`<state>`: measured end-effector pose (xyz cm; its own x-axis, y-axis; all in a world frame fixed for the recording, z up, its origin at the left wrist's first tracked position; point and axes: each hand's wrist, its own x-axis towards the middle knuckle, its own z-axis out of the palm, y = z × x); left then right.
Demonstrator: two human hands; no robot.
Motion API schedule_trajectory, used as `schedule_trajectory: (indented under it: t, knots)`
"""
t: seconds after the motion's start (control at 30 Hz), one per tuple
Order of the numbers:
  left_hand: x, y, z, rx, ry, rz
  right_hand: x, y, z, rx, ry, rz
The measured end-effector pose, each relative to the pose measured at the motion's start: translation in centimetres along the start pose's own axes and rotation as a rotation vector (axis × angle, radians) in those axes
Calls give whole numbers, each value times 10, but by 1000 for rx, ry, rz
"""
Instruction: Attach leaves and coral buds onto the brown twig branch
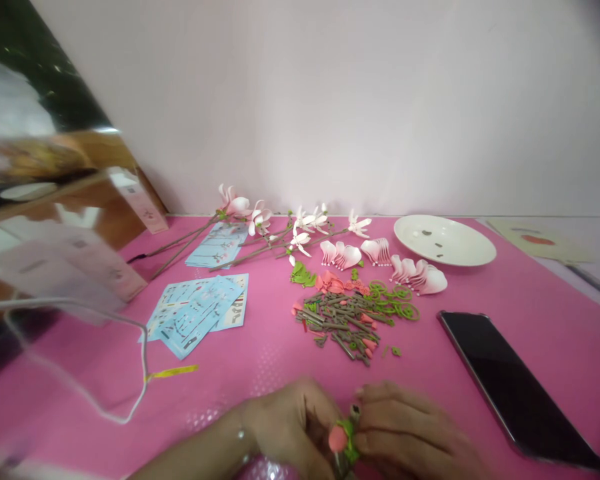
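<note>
At the near edge of the table, my left hand (290, 423) is closed around a partly built toy flower stem (349, 440). A brown tube, green leafy parts and a round coral piece show on it. My right hand (413, 430) presses its fingers together against the same piece from the right; its fingertips are partly hidden. Beyond my hands lies a pile of brown stem parts (343, 320), mixed with coral pieces (333, 283) and green rings (393, 300). Pink-white petals (417, 275) stand in rows behind the pile.
Assembled magnolia-like flowers (300, 237) lie along the wall. Blue instruction sheets (200, 313) are spread at left, near a white cable (145, 347) with a yellow tie and pink boxes (100, 260). A white plate (460, 250) and a dark phone (510, 380) are at right.
</note>
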<state>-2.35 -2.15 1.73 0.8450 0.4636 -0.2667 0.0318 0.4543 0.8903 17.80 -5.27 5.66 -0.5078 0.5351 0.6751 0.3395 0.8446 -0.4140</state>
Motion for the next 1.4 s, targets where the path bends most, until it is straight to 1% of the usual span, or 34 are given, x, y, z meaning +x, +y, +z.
schedule_trajectory:
  t: [0.2,0.27,0.33,0.43,0.5,0.57,0.6,0.67,0.77,0.83,0.97,1.1,1.17,1.27,1.4]
  knots:
    - [2,-4,-1,-146,13,-31,-1,3,-1,-33,-7,-18]
    - [3,-5,-2,-213,13,-8,-3,4,2,-25,7,4]
    - [6,-5,-2,-275,41,40,-6,7,6,-8,62,35]
    - [9,-2,-2,-338,141,128,-10,14,13,-39,163,91]
    - [12,1,-1,-380,225,206,-12,19,17,-68,228,184]
    - [14,1,0,-412,316,284,-12,22,19,-27,290,257]
    - [16,0,0,-421,357,317,-12,23,20,14,301,267]
    - [20,-4,-1,-430,425,368,-11,22,21,76,305,233]
    - [26,-11,-1,-420,478,404,-7,17,21,53,275,181]
    - [28,-12,0,-402,484,403,-3,14,19,22,253,146]
    - [27,-9,4,-372,467,358,6,9,16,-27,231,65]
    - [27,-9,9,-353,454,330,7,9,16,-106,216,61]
    - [28,-8,12,-343,446,322,4,9,18,-155,240,55]
    - [29,-6,18,-361,479,319,-2,9,19,-197,282,35]
    - [31,-11,20,-353,543,324,-5,9,15,-199,224,4]
